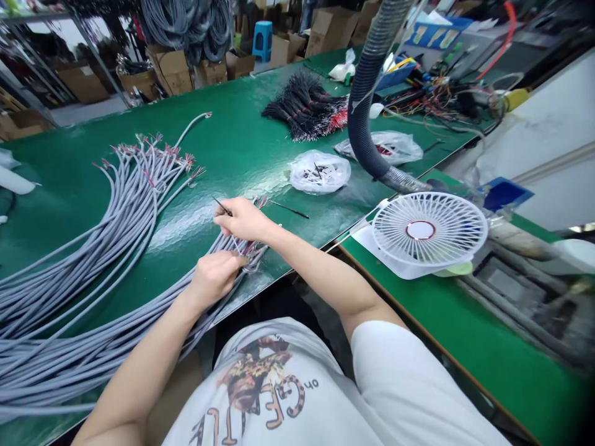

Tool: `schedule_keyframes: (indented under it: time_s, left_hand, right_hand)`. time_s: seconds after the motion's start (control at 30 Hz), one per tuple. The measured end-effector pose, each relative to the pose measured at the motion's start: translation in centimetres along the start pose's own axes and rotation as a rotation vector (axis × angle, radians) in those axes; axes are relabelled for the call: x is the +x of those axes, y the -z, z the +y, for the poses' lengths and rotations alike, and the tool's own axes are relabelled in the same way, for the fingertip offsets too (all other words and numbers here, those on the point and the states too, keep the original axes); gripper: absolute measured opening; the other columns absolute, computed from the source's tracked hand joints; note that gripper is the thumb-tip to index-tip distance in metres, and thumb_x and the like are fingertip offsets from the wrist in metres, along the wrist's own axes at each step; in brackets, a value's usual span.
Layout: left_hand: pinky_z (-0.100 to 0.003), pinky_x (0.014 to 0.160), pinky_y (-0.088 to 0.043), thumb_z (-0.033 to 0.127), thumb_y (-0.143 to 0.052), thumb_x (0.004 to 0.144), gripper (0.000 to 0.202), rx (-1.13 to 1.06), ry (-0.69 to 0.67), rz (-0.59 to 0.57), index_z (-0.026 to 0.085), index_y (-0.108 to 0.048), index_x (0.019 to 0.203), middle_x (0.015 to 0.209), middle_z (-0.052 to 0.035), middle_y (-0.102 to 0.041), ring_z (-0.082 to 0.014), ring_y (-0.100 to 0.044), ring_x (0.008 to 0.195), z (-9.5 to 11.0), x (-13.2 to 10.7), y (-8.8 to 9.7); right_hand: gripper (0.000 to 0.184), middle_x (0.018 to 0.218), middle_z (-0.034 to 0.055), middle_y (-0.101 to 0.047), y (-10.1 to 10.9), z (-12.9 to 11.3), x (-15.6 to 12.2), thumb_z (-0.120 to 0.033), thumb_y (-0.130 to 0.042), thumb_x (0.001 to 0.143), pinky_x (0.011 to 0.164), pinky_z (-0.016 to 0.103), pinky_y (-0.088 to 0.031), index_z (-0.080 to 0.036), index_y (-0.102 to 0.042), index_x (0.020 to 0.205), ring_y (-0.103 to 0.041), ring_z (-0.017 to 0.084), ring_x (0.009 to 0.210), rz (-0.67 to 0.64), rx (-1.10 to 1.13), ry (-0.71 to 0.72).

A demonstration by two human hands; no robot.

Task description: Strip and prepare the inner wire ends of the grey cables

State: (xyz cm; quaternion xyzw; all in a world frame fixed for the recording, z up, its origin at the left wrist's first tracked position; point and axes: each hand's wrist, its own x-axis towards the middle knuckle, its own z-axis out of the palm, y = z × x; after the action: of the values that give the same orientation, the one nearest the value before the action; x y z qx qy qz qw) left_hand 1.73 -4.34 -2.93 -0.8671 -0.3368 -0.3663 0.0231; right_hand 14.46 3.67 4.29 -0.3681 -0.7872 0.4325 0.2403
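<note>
Nearby, at the tabletop's [232,142] front edge, the left hand [216,279] is closed in a narrow pinch at the stripped wire ends [252,248] of the nearer grey cables [139,322]; which strand it grips is too small to tell. A firm pinch close to the ends should serve best, since the loose cores look fine and apt to splay. Just beyond, the right hand [242,220] curls around a slim dark tool [222,206], its point jutting out to the left. Better to keep that tip clear of the left hand and to separate one strand at a time, so neighbours don't snag. A thin dark rod [289,209] lies just past the right wrist, easy to knock. Farther off, a second sheaf of grey cables [134,204] lies apart, best not mixed with these. Beyond sits a clear plastic bag [320,172] of small pieces, then bundled black wires [304,105].
</note>
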Motion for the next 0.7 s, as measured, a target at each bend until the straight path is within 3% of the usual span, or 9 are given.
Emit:
schedule_keyframes:
  time_s: [0.17, 0.27, 0.4, 0.53, 0.7]
  left_hand:
    - [-0.024, 0.064, -0.053, 0.018, -0.056, 0.084, 0.021, -0.192, 0.287, 0.007, 0.018, -0.052, 0.105, 0.082, -0.0034, -0.072, -0.0150, -0.070, 0.070, 0.3, -0.5, -0.2]
    - [-0.025, 0.067, -0.054, 0.022, -0.054, 0.085, 0.019, -0.454, 0.520, 0.041, 0.018, -0.050, 0.104, 0.084, -0.0037, -0.072, -0.0165, -0.072, 0.075, 0.4, -0.7, 0.1]
    - [-0.029, 0.063, -0.054, 0.034, -0.047, 0.090, 0.019, -0.806, 0.796, 0.111, 0.017, -0.053, 0.096, 0.074, -0.0027, -0.071, -0.0158, -0.067, 0.062, 0.3, -0.3, 0.6]
    - [-0.027, 0.052, -0.052, 0.049, -0.059, 0.083, 0.034, -1.049, 0.880, 0.094, 0.017, -0.055, 0.093, 0.061, 0.0007, -0.064, -0.0141, -0.061, 0.051, 0.4, 0.7, 0.6]
    - [-0.025, 0.050, -0.050, 0.045, -0.067, 0.078, 0.030, -1.017, 0.898, 0.099, 0.016, -0.060, 0.080, 0.062, -0.0012, -0.065, -0.0119, -0.058, 0.049, 0.6, 0.9, 0.4]
  right_hand:
    - [0.012, 0.054, -0.0046, -0.057, 0.7, 1.3, -0.2, -0.013, -0.049, 0.082, 0.058, 0.020, -0.036, -0.015, -0.051, 0.070, -0.048, 0.007, 0.050, 0.041, 0.083, 0.003]
    - [0.010, 0.057, -0.0041, -0.058, 1.0, 1.1, -0.6, -0.015, -0.050, 0.083, 0.059, 0.020, -0.036, -0.015, -0.051, 0.073, -0.049, 0.007, 0.051, 0.061, 0.106, 0.076]
    - [0.011, 0.059, -0.0036, -0.058, 0.9, 0.4, -0.6, -0.013, -0.048, 0.084, 0.060, 0.019, -0.035, -0.015, -0.050, 0.072, -0.048, 0.007, 0.054, 0.060, 0.090, 0.135]
    - [0.013, 0.061, -0.0033, -0.056, 0.5, -0.5, -0.9, -0.014, -0.047, 0.085, 0.061, 0.020, -0.034, -0.016, -0.049, 0.072, -0.046, 0.007, 0.057, 0.040, 0.067, 0.197]
    - [0.014, 0.068, -0.0023, -0.055, 1.4, -1.3, -2.6, -0.023, -0.050, 0.088, 0.063, 0.021, -0.036, -0.015, -0.052, 0.077, -0.045, 0.008, 0.061, 0.093, 0.099, 0.294]
